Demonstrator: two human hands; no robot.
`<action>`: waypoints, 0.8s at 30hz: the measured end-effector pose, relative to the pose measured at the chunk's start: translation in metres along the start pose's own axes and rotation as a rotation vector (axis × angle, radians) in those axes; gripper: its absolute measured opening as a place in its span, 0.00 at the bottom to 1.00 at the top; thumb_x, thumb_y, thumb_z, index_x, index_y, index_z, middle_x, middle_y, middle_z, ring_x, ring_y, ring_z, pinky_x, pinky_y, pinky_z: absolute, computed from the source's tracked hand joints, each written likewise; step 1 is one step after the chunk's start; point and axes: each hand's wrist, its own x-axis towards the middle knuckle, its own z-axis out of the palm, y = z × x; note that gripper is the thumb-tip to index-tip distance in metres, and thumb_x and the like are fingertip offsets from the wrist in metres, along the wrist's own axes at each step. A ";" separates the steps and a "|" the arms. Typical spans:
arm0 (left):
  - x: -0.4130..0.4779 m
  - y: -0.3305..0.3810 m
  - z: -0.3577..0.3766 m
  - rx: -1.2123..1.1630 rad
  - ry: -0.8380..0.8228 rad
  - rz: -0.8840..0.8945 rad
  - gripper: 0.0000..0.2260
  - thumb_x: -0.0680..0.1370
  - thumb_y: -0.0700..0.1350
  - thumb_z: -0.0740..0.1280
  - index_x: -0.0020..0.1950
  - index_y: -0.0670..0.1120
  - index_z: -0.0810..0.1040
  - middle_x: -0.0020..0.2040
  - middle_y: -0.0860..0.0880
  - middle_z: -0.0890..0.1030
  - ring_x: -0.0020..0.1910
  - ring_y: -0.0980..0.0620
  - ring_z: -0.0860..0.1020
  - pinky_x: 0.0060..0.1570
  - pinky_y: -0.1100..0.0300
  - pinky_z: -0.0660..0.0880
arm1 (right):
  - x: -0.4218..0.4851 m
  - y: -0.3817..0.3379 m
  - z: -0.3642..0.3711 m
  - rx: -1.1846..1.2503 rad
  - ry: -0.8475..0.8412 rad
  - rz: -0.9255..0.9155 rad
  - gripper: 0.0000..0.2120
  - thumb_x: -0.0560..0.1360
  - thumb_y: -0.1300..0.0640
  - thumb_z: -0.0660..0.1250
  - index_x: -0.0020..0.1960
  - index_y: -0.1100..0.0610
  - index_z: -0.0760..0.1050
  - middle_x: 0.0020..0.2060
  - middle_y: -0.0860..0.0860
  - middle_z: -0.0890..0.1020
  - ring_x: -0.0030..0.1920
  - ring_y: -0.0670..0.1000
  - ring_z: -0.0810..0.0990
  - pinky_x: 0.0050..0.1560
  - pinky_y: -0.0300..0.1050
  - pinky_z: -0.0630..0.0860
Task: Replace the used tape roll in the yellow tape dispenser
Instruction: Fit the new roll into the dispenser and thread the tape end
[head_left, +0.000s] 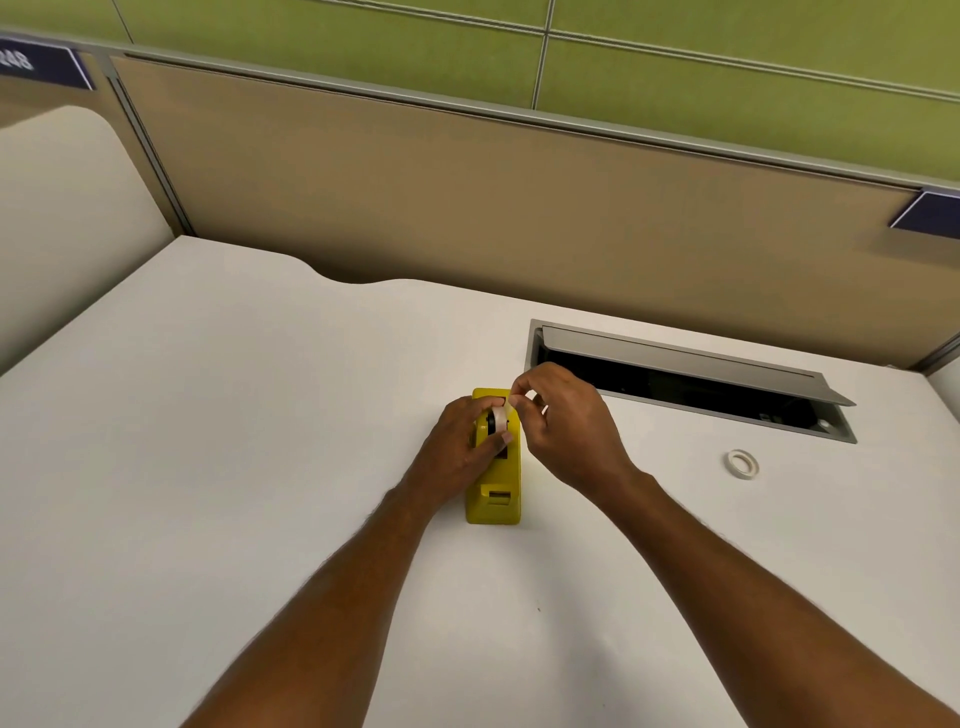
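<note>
A yellow tape dispenser (496, 486) of smooth, slightly glossy plastic on a matt off-white desk (234, 441); its tape roll (500, 419) pale and translucent on a black plastic hub; a spare roll (742, 463) likewise translucent; the cable hatch (691, 358) brushed grey metal; the partition (467, 197) matt tan cloth.

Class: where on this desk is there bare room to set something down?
Left of the left hand, out to the desk edge: bare. Also bare between the forearms. Crowded: around the yellow dispenser and right hand, near the open cable hatch and loose tape ring.
</note>
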 end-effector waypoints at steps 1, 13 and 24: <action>0.000 0.000 0.000 0.001 -0.006 0.011 0.21 0.76 0.58 0.65 0.67 0.54 0.69 0.66 0.49 0.73 0.64 0.51 0.70 0.63 0.56 0.68 | -0.002 -0.001 0.000 0.006 0.000 -0.012 0.03 0.75 0.58 0.64 0.46 0.56 0.77 0.44 0.50 0.80 0.41 0.48 0.75 0.40 0.41 0.71; -0.004 0.004 -0.003 0.002 -0.051 0.014 0.26 0.74 0.58 0.61 0.71 0.50 0.66 0.70 0.47 0.70 0.68 0.50 0.68 0.67 0.57 0.64 | -0.026 -0.005 0.002 0.012 0.022 -0.096 0.02 0.74 0.57 0.66 0.46 0.55 0.76 0.42 0.49 0.79 0.37 0.47 0.75 0.36 0.44 0.75; -0.006 0.011 -0.006 -0.116 -0.029 -0.151 0.19 0.82 0.53 0.55 0.73 0.51 0.66 0.73 0.49 0.68 0.71 0.51 0.67 0.66 0.62 0.61 | -0.069 -0.009 0.019 -0.091 -0.022 -0.180 0.03 0.73 0.58 0.67 0.45 0.57 0.78 0.43 0.52 0.82 0.39 0.52 0.80 0.37 0.35 0.70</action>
